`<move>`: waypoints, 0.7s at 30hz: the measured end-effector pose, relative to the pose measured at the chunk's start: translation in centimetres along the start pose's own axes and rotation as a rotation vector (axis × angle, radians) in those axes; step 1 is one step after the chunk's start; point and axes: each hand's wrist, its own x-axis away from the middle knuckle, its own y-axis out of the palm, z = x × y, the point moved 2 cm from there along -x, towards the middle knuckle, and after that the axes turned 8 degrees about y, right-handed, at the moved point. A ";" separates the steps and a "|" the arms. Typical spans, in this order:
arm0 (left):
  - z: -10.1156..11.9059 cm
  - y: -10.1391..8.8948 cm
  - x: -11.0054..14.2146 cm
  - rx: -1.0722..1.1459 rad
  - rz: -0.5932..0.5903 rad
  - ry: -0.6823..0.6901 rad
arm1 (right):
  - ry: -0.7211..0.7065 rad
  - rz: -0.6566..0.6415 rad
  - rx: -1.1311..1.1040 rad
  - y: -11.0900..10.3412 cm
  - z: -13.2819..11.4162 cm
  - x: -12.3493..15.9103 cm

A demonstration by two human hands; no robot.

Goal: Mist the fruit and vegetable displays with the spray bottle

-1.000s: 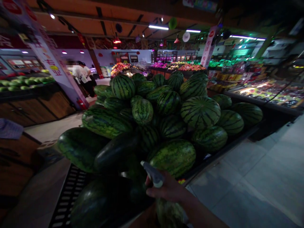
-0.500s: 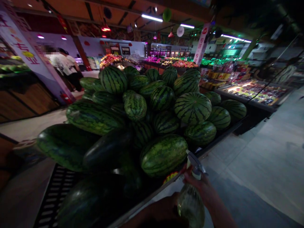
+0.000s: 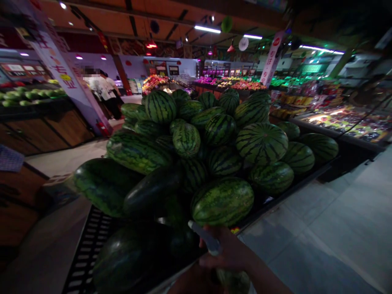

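Note:
My right hand (image 3: 228,250) is closed around the neck of a spray bottle (image 3: 234,281), low in the view. Its grey trigger head (image 3: 203,236) points left toward a large pile of striped watermelons (image 3: 211,143). The nearest striped watermelon (image 3: 223,201) lies just above the nozzle, and a darker, almost black one (image 3: 153,192) lies to its left. A dim shape at the bottom edge (image 3: 186,285), beside the bottle, may be my left hand; it is too dark to tell what it is doing.
The melons rest on a low black display stand with a slatted edge (image 3: 84,253). A tiled aisle (image 3: 321,237) runs to the right, past lit produce counters (image 3: 337,116). Two people in white tops (image 3: 102,92) stand at the back left by a pillar (image 3: 65,77).
The spray bottle and my right hand have swung from the right, over the aisle's edge, back left toward the melons. The view has shifted with my head.

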 end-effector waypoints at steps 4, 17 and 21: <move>1.6 -0.3 -1.3 -0.219 -0.021 0.069 | -0.013 0.247 -0.204 -2.6 0.0 0.3; 4.6 2.9 -8.8 -0.478 -0.090 0.188 | -0.081 0.707 -0.508 -10.5 2.1 4.8; 4.8 3.8 -11.3 -0.470 -0.018 0.173 | -0.109 0.841 -0.498 -13.4 2.6 6.5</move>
